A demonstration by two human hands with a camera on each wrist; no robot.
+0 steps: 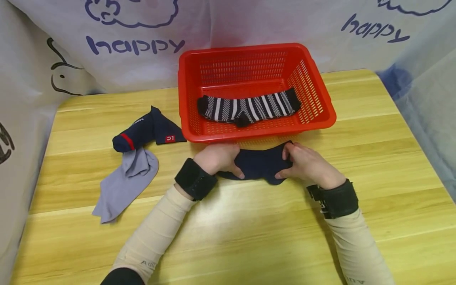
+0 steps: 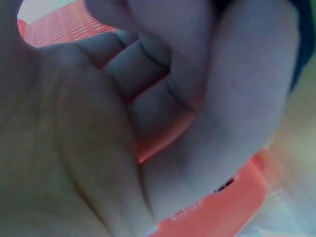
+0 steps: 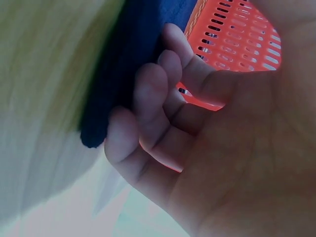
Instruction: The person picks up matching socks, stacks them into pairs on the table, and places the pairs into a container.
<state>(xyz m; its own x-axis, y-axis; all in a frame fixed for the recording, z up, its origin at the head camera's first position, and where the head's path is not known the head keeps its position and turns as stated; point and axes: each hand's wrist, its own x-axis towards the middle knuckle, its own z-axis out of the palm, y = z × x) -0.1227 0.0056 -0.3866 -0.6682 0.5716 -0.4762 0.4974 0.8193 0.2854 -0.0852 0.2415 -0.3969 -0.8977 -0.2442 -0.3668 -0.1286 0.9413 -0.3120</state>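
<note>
- One red basket (image 1: 329, 107) stands on the table.
- One wooden table (image 1: 374, 158) bears everything.
- Four socks in all:
  - one striped black-and-white sock (image 1: 249, 107) in the basket;
  - one plain navy sock (image 1: 261, 164) between the hands;
  - one navy sock with a red band (image 1: 144, 132) at the left;
  - one grey sock (image 1: 124, 182) just below it, touching it.
- Two hands: the left hand (image 1: 219, 158) and the right hand (image 1: 308, 164), each on the plain navy sock.
- Two black wrist straps (image 1: 195, 179), one on each arm.
</note>
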